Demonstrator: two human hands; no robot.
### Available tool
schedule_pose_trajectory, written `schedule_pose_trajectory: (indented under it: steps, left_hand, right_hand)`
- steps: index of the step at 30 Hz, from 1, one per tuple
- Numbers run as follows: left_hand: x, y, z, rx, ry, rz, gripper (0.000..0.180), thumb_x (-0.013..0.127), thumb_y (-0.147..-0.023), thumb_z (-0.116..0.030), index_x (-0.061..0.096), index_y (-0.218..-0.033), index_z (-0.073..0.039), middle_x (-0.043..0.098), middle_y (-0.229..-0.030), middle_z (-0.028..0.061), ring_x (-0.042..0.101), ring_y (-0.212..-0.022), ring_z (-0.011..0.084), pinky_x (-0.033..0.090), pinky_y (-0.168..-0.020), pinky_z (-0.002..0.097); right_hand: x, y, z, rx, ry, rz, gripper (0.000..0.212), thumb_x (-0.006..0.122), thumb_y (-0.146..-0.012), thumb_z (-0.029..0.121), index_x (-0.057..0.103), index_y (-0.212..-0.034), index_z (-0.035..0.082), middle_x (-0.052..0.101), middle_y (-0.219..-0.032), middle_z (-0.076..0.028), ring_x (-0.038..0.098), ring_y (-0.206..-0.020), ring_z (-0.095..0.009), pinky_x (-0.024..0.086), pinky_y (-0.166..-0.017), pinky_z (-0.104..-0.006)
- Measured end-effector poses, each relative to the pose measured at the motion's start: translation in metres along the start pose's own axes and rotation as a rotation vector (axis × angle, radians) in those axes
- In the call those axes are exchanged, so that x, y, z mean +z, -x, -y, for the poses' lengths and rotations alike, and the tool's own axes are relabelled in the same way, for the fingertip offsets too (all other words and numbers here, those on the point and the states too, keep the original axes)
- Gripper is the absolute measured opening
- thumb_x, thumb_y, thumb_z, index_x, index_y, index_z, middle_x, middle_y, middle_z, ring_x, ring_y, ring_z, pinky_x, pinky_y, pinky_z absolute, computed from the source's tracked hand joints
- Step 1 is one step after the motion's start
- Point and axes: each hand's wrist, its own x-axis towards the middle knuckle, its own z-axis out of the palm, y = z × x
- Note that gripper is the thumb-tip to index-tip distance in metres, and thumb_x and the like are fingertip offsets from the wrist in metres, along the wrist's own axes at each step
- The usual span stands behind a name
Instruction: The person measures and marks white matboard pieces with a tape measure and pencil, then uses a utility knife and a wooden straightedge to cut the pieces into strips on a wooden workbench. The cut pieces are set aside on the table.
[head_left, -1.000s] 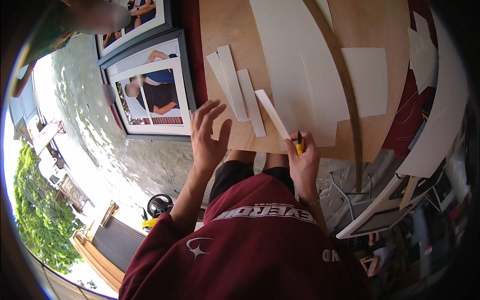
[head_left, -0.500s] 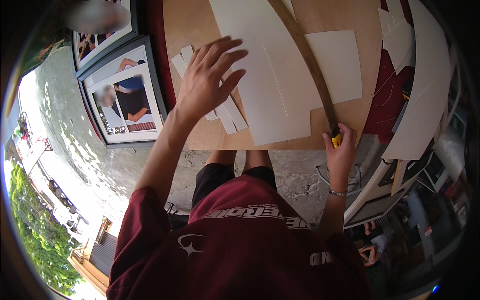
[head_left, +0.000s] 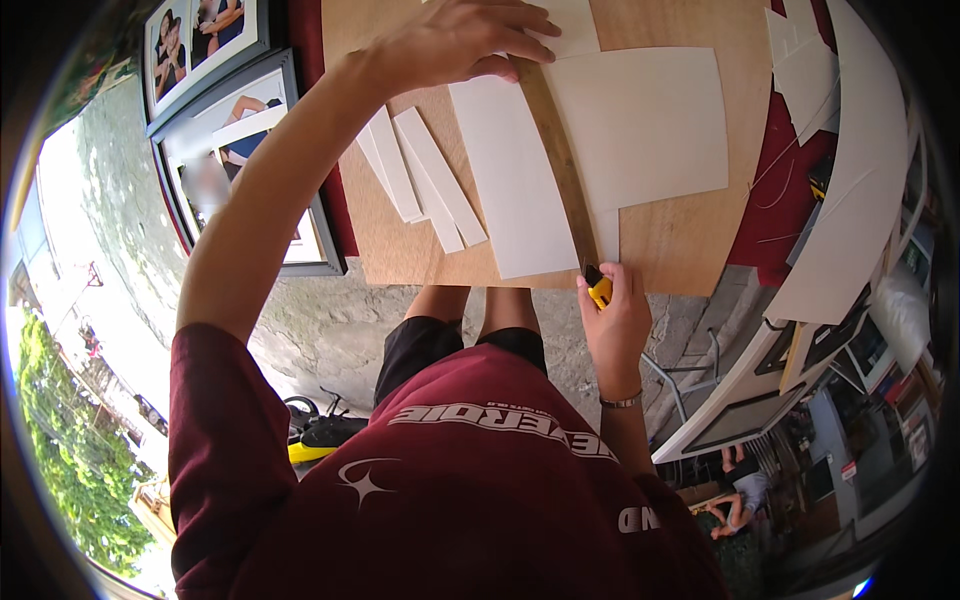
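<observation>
My right hand point(head_left: 618, 325) is closed round a yellow and black utility knife point(head_left: 600, 288) at the near edge of the wooden board. The knife's tip meets the near end of a long brown straightedge point(head_left: 556, 150), which lies across a white card sheet point(head_left: 512, 180). Toward the far end, my left hand point(head_left: 465, 38) reaches over with its fingers spread, fingertips at the straightedge and thumb over the card. A sliver of card shows right of the straightedge, beside a broad white card piece point(head_left: 645, 125).
Several narrow white card strips point(head_left: 432, 170) lie left of the sheet on the board point(head_left: 670, 235). Framed photographs point(head_left: 265, 150) stand at the left. White offcuts point(head_left: 805, 75) and a large curved-looking white sheet point(head_left: 865, 150) are at the right. A person point(head_left: 740, 500) is at lower right.
My left hand has moved away from me to the straightedge's far part. The straightedge has shifted left onto the card, and my right hand with the knife has moved left.
</observation>
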Motion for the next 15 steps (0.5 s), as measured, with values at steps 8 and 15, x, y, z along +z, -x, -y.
schedule_pose_trajectory:
  steps: [8, 15]
  left_hand:
    - [-0.007, -0.017, 0.0, 0.191, -0.12, 0.085, 0.022, 0.069, -0.089, -0.014, 0.073, -0.11, -0.008, 0.073, -0.128, 0.0065, 0.066, -0.125, 0.0259, 0.056, -0.107, 0.0371]
    - [0.0, -0.013, -0.002, 0.204, -0.123, 0.007, 0.014, 0.067, -0.087, -0.01, 0.07, -0.101, -0.005, 0.072, -0.113, 0.0078, 0.07, -0.109, 0.0251, 0.061, -0.091, 0.0354]
  right_hand:
    - [0.008, -0.068, 0.042, -0.127, -0.078, -0.185, 0.051, 0.087, -0.079, 0.01, 0.06, -0.122, 0.008, 0.064, -0.11, -0.011, 0.069, -0.092, -0.034, 0.057, -0.078, -0.0428]
    - [0.012, -0.072, 0.044, -0.12, -0.058, -0.212, 0.049, 0.087, -0.078, 0.009, 0.06, -0.119, 0.008, 0.064, -0.107, -0.011, 0.069, -0.091, -0.033, 0.057, -0.076, -0.0429]
